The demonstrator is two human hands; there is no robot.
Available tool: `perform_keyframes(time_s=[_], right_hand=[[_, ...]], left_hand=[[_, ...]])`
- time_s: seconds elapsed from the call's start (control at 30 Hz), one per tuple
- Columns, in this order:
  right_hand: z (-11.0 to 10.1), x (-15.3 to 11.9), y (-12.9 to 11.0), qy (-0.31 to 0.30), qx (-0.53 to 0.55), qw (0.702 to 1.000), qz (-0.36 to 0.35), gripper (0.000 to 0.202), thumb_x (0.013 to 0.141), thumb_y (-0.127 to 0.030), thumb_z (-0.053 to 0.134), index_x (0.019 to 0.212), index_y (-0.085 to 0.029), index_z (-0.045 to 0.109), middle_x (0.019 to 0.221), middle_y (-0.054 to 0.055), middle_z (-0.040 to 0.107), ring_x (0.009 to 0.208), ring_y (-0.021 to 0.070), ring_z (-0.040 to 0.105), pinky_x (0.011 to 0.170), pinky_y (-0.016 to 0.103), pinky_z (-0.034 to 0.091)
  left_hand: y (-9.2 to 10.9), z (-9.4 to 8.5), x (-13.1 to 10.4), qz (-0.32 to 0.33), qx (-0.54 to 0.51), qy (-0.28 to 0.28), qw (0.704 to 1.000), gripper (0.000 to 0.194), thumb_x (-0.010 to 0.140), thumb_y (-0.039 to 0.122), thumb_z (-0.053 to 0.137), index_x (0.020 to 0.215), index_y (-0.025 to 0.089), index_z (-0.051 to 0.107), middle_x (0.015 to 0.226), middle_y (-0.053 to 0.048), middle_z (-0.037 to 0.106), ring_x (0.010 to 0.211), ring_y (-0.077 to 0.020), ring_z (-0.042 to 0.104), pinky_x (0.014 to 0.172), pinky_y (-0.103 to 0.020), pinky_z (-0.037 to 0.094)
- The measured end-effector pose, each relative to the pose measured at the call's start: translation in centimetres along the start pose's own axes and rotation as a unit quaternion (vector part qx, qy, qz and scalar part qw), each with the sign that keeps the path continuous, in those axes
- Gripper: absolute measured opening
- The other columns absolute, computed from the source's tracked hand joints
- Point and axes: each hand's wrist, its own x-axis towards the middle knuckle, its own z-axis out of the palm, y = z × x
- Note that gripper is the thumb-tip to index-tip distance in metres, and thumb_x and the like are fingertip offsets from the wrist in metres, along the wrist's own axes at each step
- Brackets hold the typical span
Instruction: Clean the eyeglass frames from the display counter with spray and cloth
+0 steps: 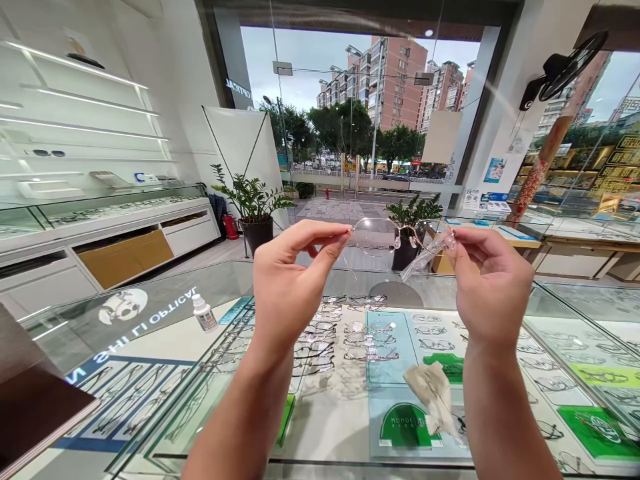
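Observation:
Both my hands hold up a pair of thin-rimmed eyeglasses [398, 238] above a glass display case. My left hand [305, 267] pinches the left end of the frame between thumb and fingers. On the other side, my right hand [490, 273] pinches the right end. A strip of clear film or tag [419, 264] hangs near the right lens. One temple points down below the left lens. Under my right wrist, a crumpled beige cloth [431, 393] lies on the glass top. Rows of eyeglasses [371, 343] show through the glass below.
A white spray bottle [204, 313] stands on the counter to the left. At lower left is a dark brown edge [35, 400]. Green signs [411, 425] sit inside the case. Beyond are potted plants [257, 207], a fire extinguisher [230, 227] and side display counters [130, 240].

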Motion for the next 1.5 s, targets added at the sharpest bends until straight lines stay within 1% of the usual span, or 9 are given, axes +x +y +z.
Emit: perform_keyframes(time_s=[0.13,0.23,0.33,0.53,0.8,1.5], right_hand=[[-0.03,-0.02,-0.15,-0.002,0.000,1.000,0.000,0.012,0.093,-0.028,0.073,0.099,-0.020,0.080,0.098,0.006,0.079,0.088,0.0206,0.075,0.087,0.041,0.063],[-0.09,-0.02,-0.09,-0.002,0.003,1.000,0.001,0.012,0.093,-0.027,0.073,0.099,-0.020,0.080,0.098,0.006,0.079,0.088,0.0204,0.074,0.087,0.041,0.063],[-0.10,-0.01,0.01,-0.005,0.005,1.000,-0.003,0.011,0.094,-0.025,0.072,0.101,-0.020,0.079,0.099,0.006,0.079,0.089,0.0205,0.075,0.087,0.041,0.063],[-0.09,0.00,-0.13,-0.012,-0.007,1.000,-0.011,0.011,0.095,-0.022,0.070,0.102,-0.020,0.079,0.099,0.006,0.079,0.092,0.0210,0.075,0.087,0.040,0.062],[-0.09,0.13,-0.11,-0.010,-0.005,1.000,-0.011,0.008,0.095,-0.022,0.072,0.100,-0.021,0.078,0.096,0.005,0.078,0.088,0.0206,0.074,0.084,0.039,0.061],[-0.17,-0.01,-0.56,-0.003,-0.003,1.000,-0.020,0.008,0.095,-0.021,0.071,0.098,-0.022,0.078,0.094,0.004,0.078,0.085,0.0190,0.071,0.080,0.037,0.058]], left_hand=[[0.06,0.01,0.00,0.018,0.011,0.009,1.000,0.008,0.093,0.028,0.079,0.098,0.030,0.084,0.093,-0.003,0.080,0.086,-0.0193,0.073,0.078,-0.036,0.059],[0.14,-0.03,0.01,0.024,0.017,0.003,1.000,0.009,0.094,0.028,0.078,0.099,0.030,0.084,0.092,-0.002,0.080,0.087,-0.0190,0.073,0.079,-0.036,0.058],[0.15,-0.02,0.02,0.031,0.010,-0.001,0.999,0.009,0.094,0.026,0.078,0.099,0.030,0.084,0.092,-0.002,0.080,0.086,-0.0181,0.073,0.079,-0.034,0.058],[-0.10,0.11,0.03,0.046,0.001,0.008,0.999,0.009,0.093,0.024,0.079,0.099,0.027,0.085,0.090,-0.002,0.080,0.084,-0.0165,0.073,0.078,-0.032,0.059],[-0.05,0.09,0.05,0.047,-0.002,0.002,0.999,0.009,0.092,0.024,0.079,0.099,0.027,0.085,0.090,-0.003,0.080,0.083,-0.0170,0.073,0.076,-0.033,0.059],[0.01,-0.01,0.05,0.043,0.003,0.014,0.999,0.009,0.091,0.024,0.081,0.098,0.028,0.085,0.089,-0.002,0.079,0.083,-0.0164,0.072,0.076,-0.032,0.058]])
